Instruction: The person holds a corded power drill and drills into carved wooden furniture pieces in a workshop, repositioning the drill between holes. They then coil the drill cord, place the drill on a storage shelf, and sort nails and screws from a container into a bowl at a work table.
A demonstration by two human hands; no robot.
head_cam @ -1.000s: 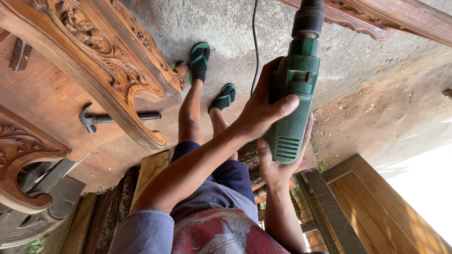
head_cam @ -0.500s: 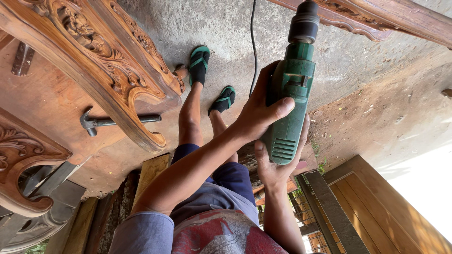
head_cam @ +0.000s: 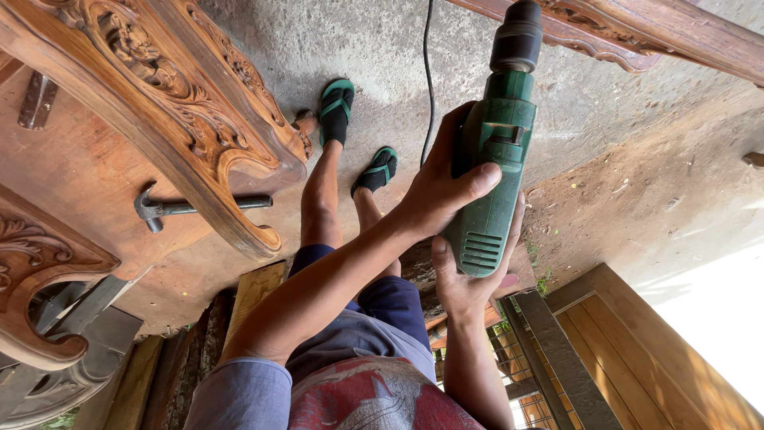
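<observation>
Two hands grip one green drill (head_cam: pixel 493 175), held upright above the lap, chuck away from the body. Right hand (head_cam: pixel 469 279) cups its base from below, fingers clenched, carrying weight; left hand (head_cam: pixel 438 187) wraps the body to steady it. Beyond the drill: sandalled feet (head_cam: pixel 354 135), cord (head_cam: pixel 428 72). Left of the drill, hammer (head_cam: pixel 187 209) lies on a carved frame (head_cam: pixel 183 103).
</observation>
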